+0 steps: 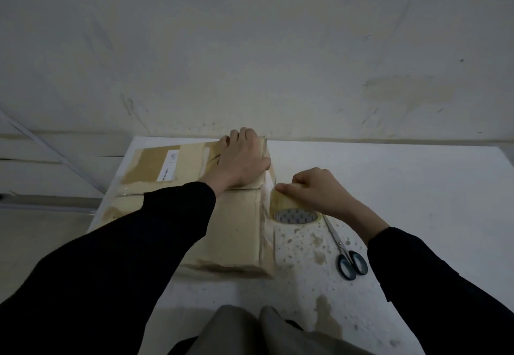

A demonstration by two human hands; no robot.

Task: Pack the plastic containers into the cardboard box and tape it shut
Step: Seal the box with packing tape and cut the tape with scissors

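Observation:
The cardboard box (pixel 228 229) lies on the white table with its top flaps closed. No plastic containers are visible. My left hand (pixel 242 160) presses flat on the far right part of the box top, fingers over the back edge. My right hand (pixel 317 190) grips a roll of beige tape (pixel 289 210) held against the box's right side. A strip of clear tape (pixel 271 179) stretches from the roll up to the box's top right edge.
Scissors (pixel 347 257) with dark handles lie on the stained white table (pixel 403 182) to the right of the roll. A grubby wall stands right behind the table. The table's left edge runs close beside the box. My knees show at the bottom.

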